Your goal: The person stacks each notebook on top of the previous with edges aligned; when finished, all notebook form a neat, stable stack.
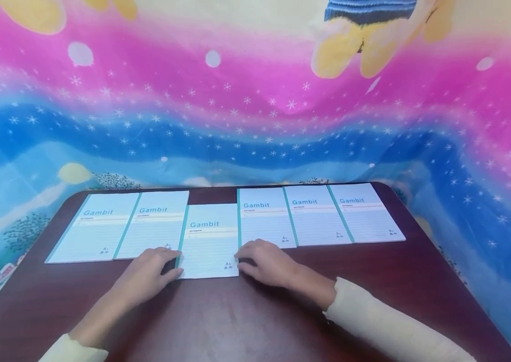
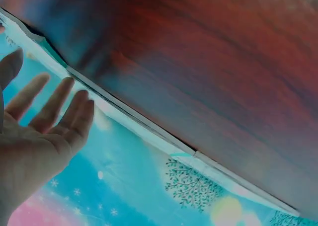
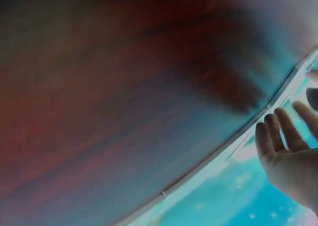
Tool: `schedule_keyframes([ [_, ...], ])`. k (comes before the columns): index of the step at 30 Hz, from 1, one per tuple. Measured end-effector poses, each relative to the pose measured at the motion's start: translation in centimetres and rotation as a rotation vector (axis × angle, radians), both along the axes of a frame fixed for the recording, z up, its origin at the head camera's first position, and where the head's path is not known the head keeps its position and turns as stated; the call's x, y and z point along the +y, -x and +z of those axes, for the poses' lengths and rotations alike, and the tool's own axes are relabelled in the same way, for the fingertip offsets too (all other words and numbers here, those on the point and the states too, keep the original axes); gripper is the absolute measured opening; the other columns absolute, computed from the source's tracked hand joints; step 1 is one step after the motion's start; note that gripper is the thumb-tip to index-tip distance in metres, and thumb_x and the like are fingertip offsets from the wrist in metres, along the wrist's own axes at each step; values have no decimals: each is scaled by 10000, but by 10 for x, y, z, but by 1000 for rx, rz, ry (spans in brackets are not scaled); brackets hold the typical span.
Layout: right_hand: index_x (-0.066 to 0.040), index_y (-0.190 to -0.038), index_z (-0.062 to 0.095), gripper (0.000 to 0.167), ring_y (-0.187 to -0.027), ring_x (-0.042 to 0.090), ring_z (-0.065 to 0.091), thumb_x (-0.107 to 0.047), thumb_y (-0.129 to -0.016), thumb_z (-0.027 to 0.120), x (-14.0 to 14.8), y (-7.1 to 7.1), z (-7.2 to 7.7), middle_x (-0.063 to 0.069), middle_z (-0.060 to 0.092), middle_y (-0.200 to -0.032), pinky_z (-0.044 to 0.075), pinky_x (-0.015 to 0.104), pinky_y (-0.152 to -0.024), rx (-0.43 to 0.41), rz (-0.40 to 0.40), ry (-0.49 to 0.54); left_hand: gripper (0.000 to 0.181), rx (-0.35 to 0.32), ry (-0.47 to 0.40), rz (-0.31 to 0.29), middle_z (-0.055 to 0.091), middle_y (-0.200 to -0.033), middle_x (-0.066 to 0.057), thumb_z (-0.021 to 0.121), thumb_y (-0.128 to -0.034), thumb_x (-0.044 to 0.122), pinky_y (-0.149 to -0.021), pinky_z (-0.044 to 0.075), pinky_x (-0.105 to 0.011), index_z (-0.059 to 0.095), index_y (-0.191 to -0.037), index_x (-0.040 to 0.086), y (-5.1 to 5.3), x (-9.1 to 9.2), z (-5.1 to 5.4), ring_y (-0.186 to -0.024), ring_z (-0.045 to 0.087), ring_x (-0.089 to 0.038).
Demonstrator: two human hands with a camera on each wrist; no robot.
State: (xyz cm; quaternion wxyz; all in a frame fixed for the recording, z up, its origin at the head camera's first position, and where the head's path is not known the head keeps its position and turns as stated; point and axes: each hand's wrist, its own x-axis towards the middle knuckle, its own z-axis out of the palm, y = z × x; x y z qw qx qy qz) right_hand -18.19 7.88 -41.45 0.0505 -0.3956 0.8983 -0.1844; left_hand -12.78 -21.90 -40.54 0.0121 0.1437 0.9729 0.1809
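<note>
A white notebook (image 1: 210,251) with a teal spine and "Gambit" on its cover lies flat, nearer me than the notebooks beside it. My left hand (image 1: 150,274) touches its left edge with fingertips and thumb. At the opposite edge, the fingertips of my right hand (image 1: 268,263) touch it. In the left wrist view my left hand (image 2: 44,131) has loosely extended fingers. The right wrist view shows my right hand (image 3: 293,161) with its fingers similarly relaxed. Both wrist views see the notebooks only edge-on.
Matching notebooks lie in a row on the dark wooden table (image 1: 219,322): a far-left one (image 1: 88,236) and its neighbour (image 1: 151,229), then three to the right, ending with a far-right one (image 1: 366,216). A printed curtain (image 1: 255,120) hangs behind the table.
</note>
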Motion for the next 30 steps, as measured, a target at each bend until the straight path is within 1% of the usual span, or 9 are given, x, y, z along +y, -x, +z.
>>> schedule_keyframes([
  [3,-101,-1219,737,269,-948,92,641,-220,-984,687,3,6,2,-28,728,-1099,544,298,-885,-168,-111,104,443,-48,-62,70,711,-1127,-179,774,-911,229,-902,538,-560,679,-1247,-45,3,-2,0,-1079,662,-364],
  [6,-72,-1189,738,261,-835,99,647,-216,-977,688,7,12,3,-21,728,-1033,559,291,-782,-354,-166,188,446,-96,-129,121,735,-1039,-147,750,-929,228,-813,576,-510,663,-1256,-62,4,-4,0,-960,703,-304],
  [8,-31,-1186,727,279,-835,129,671,-211,-976,689,9,14,4,17,727,-1034,581,301,-771,-512,-191,263,444,-130,-177,150,744,-1004,-134,734,-939,231,-778,588,-489,655,-1262,-65,5,-4,1,-916,716,-286],
  [11,45,-1179,709,306,-869,222,722,-178,-970,697,11,15,5,102,728,-1040,620,350,-774,-773,-242,395,450,-164,-222,184,743,-1032,-159,712,-955,249,-798,586,-505,644,-1271,-64,6,-5,3,-961,714,-331],
  [15,84,-1205,686,333,-942,283,731,-148,-966,700,10,15,5,165,730,-1056,613,387,-830,-1004,-325,519,446,-183,-252,216,727,-1091,-203,695,-968,266,-846,567,-545,645,-1271,-57,6,-6,3,-1061,678,-401],
  [19,96,-1252,656,364,-990,299,728,-143,-978,686,8,13,5,193,724,-1097,604,400,-855,-1124,-373,588,447,-212,-278,238,709,-1140,-221,688,-974,292,-855,560,-547,651,-1270,-40,7,-6,2,-1096,661,-414],
  [22,105,-1251,651,364,-999,313,727,-138,-981,680,7,12,4,211,722,-1100,601,406,-863,-1168,-398,625,465,-257,-336,255,694,-1173,-237,680,-981,310,-861,570,-528,640,-1284,-41,7,-7,3,-1076,677,-394],
  [25,105,-1243,654,357,-997,318,727,-133,-978,682,7,12,1,215,723,-1093,599,406,-868,-1182,-421,645,489,-324,-444,287,672,-1205,-266,674,-986,310,-875,579,-504,615,-1297,-63,6,-7,3,-1038,700,-372],
  [30,106,-1235,655,340,-993,311,728,-111,-975,679,7,13,-1,215,724,-1083,599,406,-870,-1189,-454,666,481,-418,-677,345,630,-1245,-308,667,-994,227,-881,591,-450,563,-1302,-127,7,-9,3,-1041,701,-350],
])
